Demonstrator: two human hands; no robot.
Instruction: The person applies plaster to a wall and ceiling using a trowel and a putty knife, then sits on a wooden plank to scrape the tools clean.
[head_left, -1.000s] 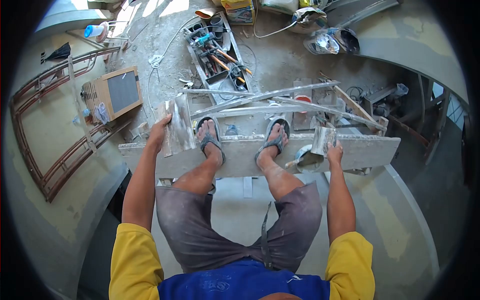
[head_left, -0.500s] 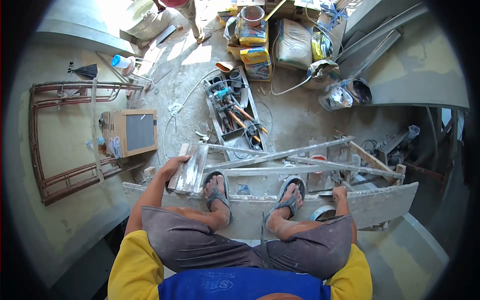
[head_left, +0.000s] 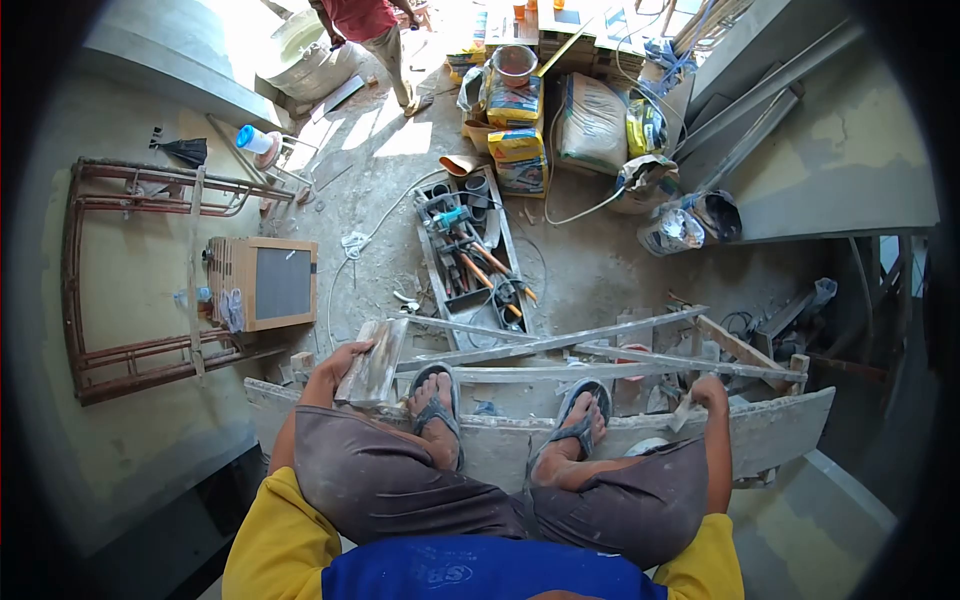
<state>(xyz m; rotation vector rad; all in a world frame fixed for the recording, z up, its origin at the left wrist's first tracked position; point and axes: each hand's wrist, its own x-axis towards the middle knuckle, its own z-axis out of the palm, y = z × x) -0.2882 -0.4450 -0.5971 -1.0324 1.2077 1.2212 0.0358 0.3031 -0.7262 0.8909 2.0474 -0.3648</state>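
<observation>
left hand [head_left: 338,368] tight around caked board [head_left: 376,356], right hand [head_left: 706,390] low, perhaps around a trowel [head_left: 681,413]

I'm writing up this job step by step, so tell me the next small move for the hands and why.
Probably lower the right hand to dip its scraper into the bowl on the plank. The scraper sits just above the bowl's rim, which is half hidden by the knee, while the left hand holds the board tilted at the plank's edge.

The left hand [head_left: 335,372] grips a plaster-smeared board [head_left: 377,360] at the plank's [head_left: 785,425] left; the right hand [head_left: 708,392] holds a trowel [head_left: 683,413] near its right end.
</observation>
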